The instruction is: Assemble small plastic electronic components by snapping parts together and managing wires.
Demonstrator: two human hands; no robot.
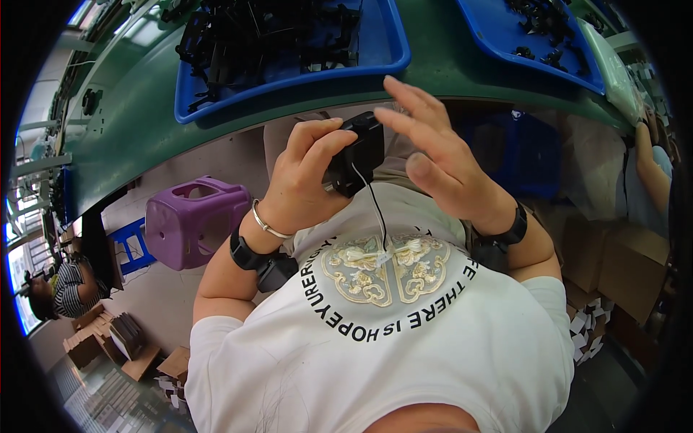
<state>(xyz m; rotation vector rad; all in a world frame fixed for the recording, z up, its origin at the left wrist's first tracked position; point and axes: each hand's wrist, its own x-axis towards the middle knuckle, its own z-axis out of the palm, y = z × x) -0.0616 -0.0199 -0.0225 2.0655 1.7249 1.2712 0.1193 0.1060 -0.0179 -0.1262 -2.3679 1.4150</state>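
Observation:
My left hand (307, 171) is closed around a small black box-shaped device (359, 160), holding it in front of my body below the table edge. A thin cable (377, 206) hangs from the device down over my white shirt. To the right of the device, my right hand (437, 148) has its fingers stretched out and apart, with the fingertips close to the device's upper corner. Whether they touch it I cannot tell. Black bands with small units sit on both wrists, and a silver bangle (268, 222) is on the left one.
Ahead, a green table (144, 119) carries a blue tray (289, 81) of black plastic parts and another blue tray (530, 61) at right. A purple stool (184, 229) stands at left. Cardboard boxes (628, 260) lie at right. Other people are at both sides.

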